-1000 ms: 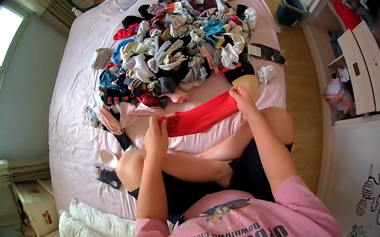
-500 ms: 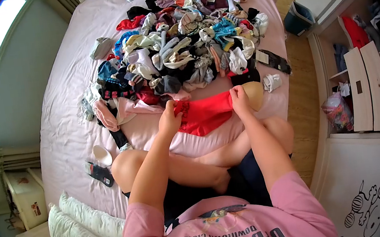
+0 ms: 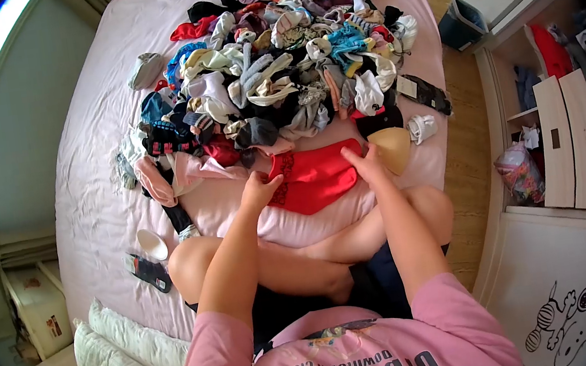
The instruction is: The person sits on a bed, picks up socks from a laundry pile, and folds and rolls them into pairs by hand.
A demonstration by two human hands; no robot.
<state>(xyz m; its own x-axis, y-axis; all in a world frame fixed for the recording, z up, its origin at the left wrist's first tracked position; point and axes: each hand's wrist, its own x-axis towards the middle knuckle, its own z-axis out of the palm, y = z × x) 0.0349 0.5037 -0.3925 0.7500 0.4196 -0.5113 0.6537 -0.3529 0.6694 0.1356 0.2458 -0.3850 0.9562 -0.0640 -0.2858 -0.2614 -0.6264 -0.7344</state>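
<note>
A red sock [image 3: 318, 178] with dark lettering along its cuff lies spread low over the pink sheet in front of my crossed legs. Its lettered left end is pinched by my left hand [image 3: 260, 190]. At the other end, my right hand [image 3: 365, 161] grips the right corner between thumb and fingers. Just beyond it spreads a large heap of mixed socks and small clothes [image 3: 271, 75]. A beige rounded cup-shaped pad [image 3: 392, 149] lies right beside my right hand. Pink cloth [image 3: 202, 169] lies past my left hand.
The bed [image 3: 99, 171] has a pale pink sheet. Off to the left are a white cup-shaped pad [image 3: 151, 244], a packaged dark item [image 3: 148, 272] and pillows [image 3: 119, 354]. Rolled white socks [image 3: 422, 128] and a dark package [image 3: 423, 95] lie right. Beyond stands an open cabinet [image 3: 568, 139].
Both hands have lowered the red sock towards the sheet, and it lies flatter. My right hand has tilted with its thumb over the fabric. The view has shifted slightly.
</note>
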